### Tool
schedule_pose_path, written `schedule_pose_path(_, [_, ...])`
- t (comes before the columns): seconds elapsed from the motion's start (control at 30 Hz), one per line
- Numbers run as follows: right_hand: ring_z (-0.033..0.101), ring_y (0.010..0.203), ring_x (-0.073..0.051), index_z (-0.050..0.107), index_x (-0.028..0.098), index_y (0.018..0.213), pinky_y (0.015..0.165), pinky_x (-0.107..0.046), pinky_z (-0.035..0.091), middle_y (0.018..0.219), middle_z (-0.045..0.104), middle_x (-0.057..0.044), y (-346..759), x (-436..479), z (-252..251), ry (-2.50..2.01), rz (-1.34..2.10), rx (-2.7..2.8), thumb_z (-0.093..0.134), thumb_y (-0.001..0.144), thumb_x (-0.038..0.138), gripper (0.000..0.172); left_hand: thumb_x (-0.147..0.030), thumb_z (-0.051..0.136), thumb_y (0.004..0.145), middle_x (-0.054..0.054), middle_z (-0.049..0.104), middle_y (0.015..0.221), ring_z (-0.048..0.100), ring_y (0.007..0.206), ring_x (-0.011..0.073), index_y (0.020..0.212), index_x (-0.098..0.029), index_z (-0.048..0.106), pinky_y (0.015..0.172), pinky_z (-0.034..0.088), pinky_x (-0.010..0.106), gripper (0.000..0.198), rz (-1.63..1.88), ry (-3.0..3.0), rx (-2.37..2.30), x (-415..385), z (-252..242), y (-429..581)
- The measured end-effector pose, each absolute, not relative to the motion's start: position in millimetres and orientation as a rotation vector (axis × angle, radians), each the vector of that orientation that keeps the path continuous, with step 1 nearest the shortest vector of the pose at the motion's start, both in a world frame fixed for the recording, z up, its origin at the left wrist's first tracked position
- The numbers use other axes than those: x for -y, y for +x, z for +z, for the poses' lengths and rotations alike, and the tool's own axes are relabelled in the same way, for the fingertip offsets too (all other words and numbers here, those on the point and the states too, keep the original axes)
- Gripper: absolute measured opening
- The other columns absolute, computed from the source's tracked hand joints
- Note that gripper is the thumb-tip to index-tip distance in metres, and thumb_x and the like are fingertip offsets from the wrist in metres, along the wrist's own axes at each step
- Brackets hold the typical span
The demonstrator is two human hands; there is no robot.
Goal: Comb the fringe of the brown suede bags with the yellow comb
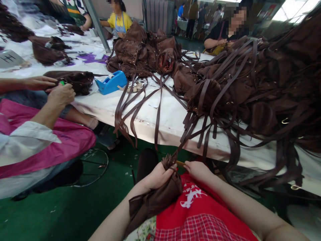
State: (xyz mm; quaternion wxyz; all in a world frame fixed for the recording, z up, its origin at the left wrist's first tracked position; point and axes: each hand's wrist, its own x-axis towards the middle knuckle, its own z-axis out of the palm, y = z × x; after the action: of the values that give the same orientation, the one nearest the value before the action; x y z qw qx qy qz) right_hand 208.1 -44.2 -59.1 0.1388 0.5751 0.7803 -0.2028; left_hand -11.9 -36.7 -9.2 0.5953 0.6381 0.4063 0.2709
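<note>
A dark brown fringed bag lies over my lap and left forearm. My left hand is closed round its bunched upper part, where a tuft of short fringe sticks up. A long brown strap runs from there up toward the table edge. Just to the right, my right hand pinches the end of a thin yellow strip-like tool with dark marks; its exact kind is too small to tell. Its other end reaches the bag beside my left fingers. A red apron lies beneath both hands.
A white-covered table carries heaps of brown bags, their straps hanging over the near edge. On it stands a blue tape dispenser. At left, a co-worker's hands work on another brown bag. Other people sit across the table.
</note>
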Motion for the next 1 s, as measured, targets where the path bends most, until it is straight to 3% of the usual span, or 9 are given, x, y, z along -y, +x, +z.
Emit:
schedule_pose_path(0.07, [0.065,0.074,-0.021,0.059,0.019,0.087,0.061,-0.028,0.040,0.081,0.070,-0.008,217,42,-65,1.762,-0.731,-2.240,0.035,0.096,0.035,0.030,-0.038,0.046,0.090,0.005,0.064,0.089,0.056,0.085,0.0171,0.091,-0.016,0.062,0.084,0.047,0.030,0.026,0.663,1.481,-0.973,37,-10,-13])
schedule_pose_path(0.23, [0.059,0.065,-0.016,0.054,0.020,0.088,0.063,-0.027,0.042,0.071,0.063,-0.002,217,45,-27,2.074,-1.093,-2.549,0.027,0.098,0.039,0.034,-0.041,0.042,0.091,0.001,0.054,0.065,0.049,0.063,0.0128,0.068,-0.016,0.054,0.066,0.045,0.026,0.036,0.612,1.376,-0.912,33,-21,-10])
schedule_pose_path(0.33, [0.056,0.061,-0.015,0.053,0.020,0.089,0.059,-0.026,0.041,0.070,0.061,-0.001,207,52,4,1.973,-1.154,-2.721,0.029,0.098,0.036,0.030,-0.038,0.046,0.090,0.002,0.056,0.073,0.052,0.071,0.0139,0.074,-0.015,0.054,0.073,0.046,0.027,0.029,0.650,1.366,-0.912,31,-28,-7])
schedule_pose_path(0.43, [0.058,0.065,-0.014,0.054,0.019,0.091,0.059,-0.025,0.041,0.075,0.063,-0.002,199,57,17,1.894,-1.072,-2.853,0.032,0.098,0.032,0.026,-0.036,0.048,0.089,0.003,0.060,0.082,0.055,0.079,0.0152,0.083,-0.015,0.058,0.081,0.046,0.029,0.024,0.652,1.366,-0.918,31,-31,-6])
schedule_pose_path(0.6, [0.063,0.077,-0.016,0.057,0.019,0.099,0.070,-0.026,0.045,0.086,0.068,-0.005,192,55,17,1.741,-0.793,-2.945,0.035,0.097,0.031,0.025,-0.034,0.050,0.087,0.002,0.061,0.075,0.055,0.071,0.0147,0.082,-0.014,0.061,0.072,0.048,0.029,0.023,0.576,1.297,-0.919,33,-34,-6])
schedule_pose_path(0.73, [0.064,0.077,-0.017,0.058,0.019,0.098,0.068,-0.027,0.044,0.085,0.069,-0.005,184,52,13,1.682,-0.583,-2.761,0.032,0.098,0.031,0.029,-0.030,0.051,0.085,0.003,0.065,0.080,0.058,0.078,0.0165,0.089,-0.014,0.063,0.079,0.048,0.031,0.020,0.571,1.254,-0.894,33,-34,-6])
schedule_pose_path(0.87, [0.064,0.078,-0.017,0.058,0.019,0.099,0.066,-0.027,0.042,0.086,0.069,-0.006,180,49,8,1.655,-0.506,-2.654,0.031,0.098,0.029,0.029,-0.032,0.052,0.085,0.003,0.064,0.079,0.058,0.081,0.0177,0.085,-0.015,0.063,0.081,0.048,0.032,0.020,0.585,1.309,-0.957,34,-30,-8])
schedule_pose_path(1.0, [0.064,0.076,-0.017,0.056,0.020,0.094,0.063,-0.027,0.039,0.084,0.069,-0.005,176,48,2,1.629,-0.522,-2.597,0.031,0.098,0.029,0.028,-0.036,0.048,0.087,0.002,0.060,0.072,0.054,0.071,0.0149,0.078,-0.015,0.060,0.072,0.048,0.029,0.026,0.566,1.296,-0.912,34,-25,-8])
